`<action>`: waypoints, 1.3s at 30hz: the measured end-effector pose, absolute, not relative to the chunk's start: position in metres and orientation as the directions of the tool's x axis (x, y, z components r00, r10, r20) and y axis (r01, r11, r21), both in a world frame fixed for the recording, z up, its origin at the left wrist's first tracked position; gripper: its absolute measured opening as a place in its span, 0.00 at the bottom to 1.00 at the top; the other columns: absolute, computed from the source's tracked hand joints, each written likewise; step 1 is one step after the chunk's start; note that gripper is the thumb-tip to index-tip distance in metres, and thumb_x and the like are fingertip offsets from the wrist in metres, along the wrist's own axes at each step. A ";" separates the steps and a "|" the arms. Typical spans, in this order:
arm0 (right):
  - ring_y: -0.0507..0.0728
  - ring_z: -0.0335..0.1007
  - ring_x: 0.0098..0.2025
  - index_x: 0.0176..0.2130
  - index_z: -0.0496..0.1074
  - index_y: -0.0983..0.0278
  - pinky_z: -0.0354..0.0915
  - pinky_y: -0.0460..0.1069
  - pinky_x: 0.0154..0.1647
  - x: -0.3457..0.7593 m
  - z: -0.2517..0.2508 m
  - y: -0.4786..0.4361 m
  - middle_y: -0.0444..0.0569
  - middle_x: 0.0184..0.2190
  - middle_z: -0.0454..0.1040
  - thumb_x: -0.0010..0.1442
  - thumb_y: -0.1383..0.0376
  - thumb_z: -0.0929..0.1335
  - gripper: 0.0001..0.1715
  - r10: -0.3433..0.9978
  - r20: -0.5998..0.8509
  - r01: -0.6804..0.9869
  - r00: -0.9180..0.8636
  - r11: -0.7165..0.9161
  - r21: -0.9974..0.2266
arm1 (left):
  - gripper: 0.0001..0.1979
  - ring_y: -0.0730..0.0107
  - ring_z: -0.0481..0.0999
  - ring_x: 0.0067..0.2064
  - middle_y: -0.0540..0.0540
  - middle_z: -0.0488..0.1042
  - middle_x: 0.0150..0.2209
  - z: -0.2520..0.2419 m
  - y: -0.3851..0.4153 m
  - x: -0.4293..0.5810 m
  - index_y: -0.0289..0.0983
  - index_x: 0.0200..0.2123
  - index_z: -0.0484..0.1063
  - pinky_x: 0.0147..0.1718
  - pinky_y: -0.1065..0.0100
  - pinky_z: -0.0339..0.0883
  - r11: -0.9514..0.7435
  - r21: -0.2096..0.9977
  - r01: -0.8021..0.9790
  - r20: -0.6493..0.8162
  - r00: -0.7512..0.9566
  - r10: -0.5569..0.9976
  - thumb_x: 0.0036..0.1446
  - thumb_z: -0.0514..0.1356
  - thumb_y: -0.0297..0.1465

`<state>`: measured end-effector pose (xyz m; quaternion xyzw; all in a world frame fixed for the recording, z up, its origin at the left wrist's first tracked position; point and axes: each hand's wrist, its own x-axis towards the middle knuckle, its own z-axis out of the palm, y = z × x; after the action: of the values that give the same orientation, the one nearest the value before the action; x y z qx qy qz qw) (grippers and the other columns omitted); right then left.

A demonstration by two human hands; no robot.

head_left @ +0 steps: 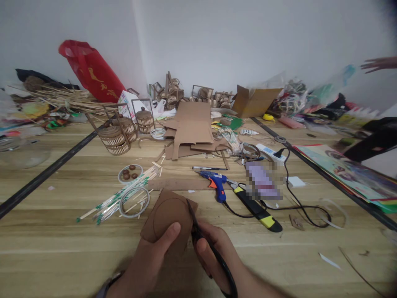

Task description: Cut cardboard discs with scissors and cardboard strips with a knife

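Head view, looking down at a wooden table (62, 240). The left hand (151, 256) pinches a brown cardboard piece (167, 211), thumb flat on top and the other fingers hidden beneath. The piece sits just above the near table edge, between the two hands, and a rounded outline shows faintly on its face. The right hand (214, 252) is closed through the black handles of the scissors (192, 217). The blades point away from the body and lie along the right side of the piece; how far apart they stand is not clear from this angle. Judgement: a clean curve comes from turning the cardboard into the blades rather than swinging the scissors, with short bites near the pivot and the left thumb kept clear of the cutting line. Beyond the piece lie a tape ring (134, 201), a bundle of thin sticks (118, 198), a blue glue gun (217, 182) and a yellow-and-black knife (257, 209). Farther back are woven baskets (116, 138) and stacked cardboard sheets (192, 128). Another person's hand (380, 63) shows at the far right, well apart.
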<state>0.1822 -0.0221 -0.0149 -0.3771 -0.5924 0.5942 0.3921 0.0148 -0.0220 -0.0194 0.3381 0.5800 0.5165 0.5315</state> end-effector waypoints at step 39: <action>0.58 0.66 0.36 0.40 0.78 0.67 0.67 0.48 0.36 0.180 -0.010 -0.019 0.50 0.31 0.71 0.61 0.33 0.61 0.42 0.913 0.111 -0.022 -0.393 0.111 -0.994 | 0.25 0.45 0.74 0.60 0.41 0.82 0.49 -0.012 -0.020 0.012 0.38 0.43 0.81 0.64 0.50 0.61 0.267 0.953 -0.140 -0.297 -0.275 0.914 0.43 0.72 0.47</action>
<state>0.1800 -0.0193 -0.0098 -0.3604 -0.6180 0.5607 0.4169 0.0119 -0.0195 -0.0117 0.3176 0.6099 0.5154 0.5114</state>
